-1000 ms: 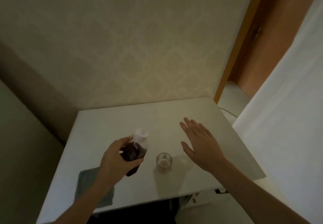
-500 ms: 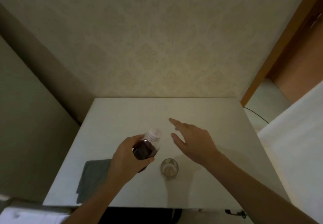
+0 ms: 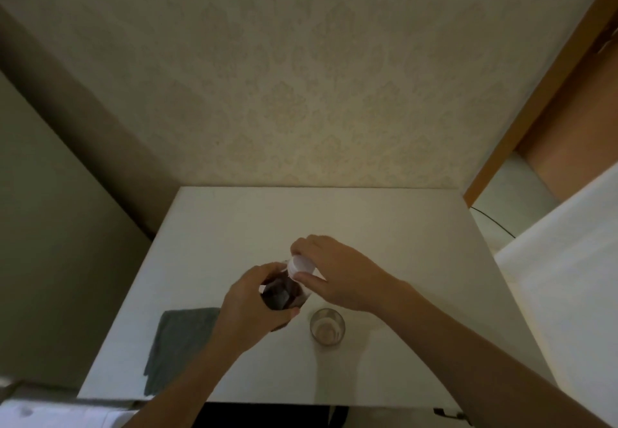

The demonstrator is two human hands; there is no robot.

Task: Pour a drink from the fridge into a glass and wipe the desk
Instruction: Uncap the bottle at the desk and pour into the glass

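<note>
Left hand (image 3: 254, 297) is gripping the dark bottle (image 3: 284, 294) above the tabletop's (image 3: 384, 227) near edge; right hand (image 3: 337, 273) is pinching its white cap (image 3: 301, 265), seemingly still seated.

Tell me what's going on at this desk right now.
A person is opening a drink. The left hand grips a bottle of dark liquid, tilted above the white desk, while the right hand pinches its white cap. An empty glass stands nearby, and a grey cloth lies to the left.
</note>
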